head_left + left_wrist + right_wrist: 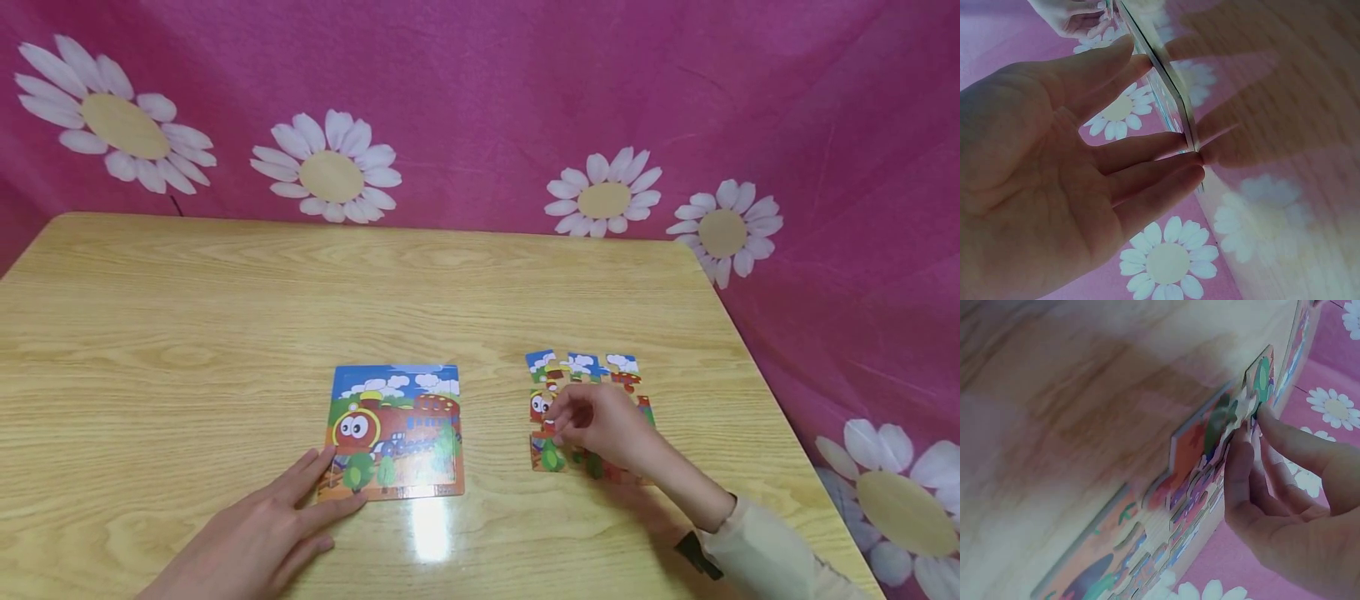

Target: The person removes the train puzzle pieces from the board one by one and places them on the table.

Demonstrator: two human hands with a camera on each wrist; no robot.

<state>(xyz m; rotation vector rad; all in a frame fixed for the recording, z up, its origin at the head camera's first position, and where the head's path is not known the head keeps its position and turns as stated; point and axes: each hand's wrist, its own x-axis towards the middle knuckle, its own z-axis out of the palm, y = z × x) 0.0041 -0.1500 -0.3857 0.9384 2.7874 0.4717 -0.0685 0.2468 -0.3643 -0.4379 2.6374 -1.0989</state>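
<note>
A puzzle board with a red cartoon train picture lies flat on the table. My left hand rests at its lower left corner, the fingers mostly straight against its edges, as the left wrist view also shows. Right of the board lie several loose puzzle pieces, set close together in rows. My right hand is over them, thumb and forefinger pinching a puzzle piece with part of the train's face. A piece with a green tree is beside the fingertips; the hand hides several others.
A pink cloth with white daisies hangs behind the table and along its right side. A bright light reflection falls on the board and the tabletop below it. A dark strap hangs by the right sleeve.
</note>
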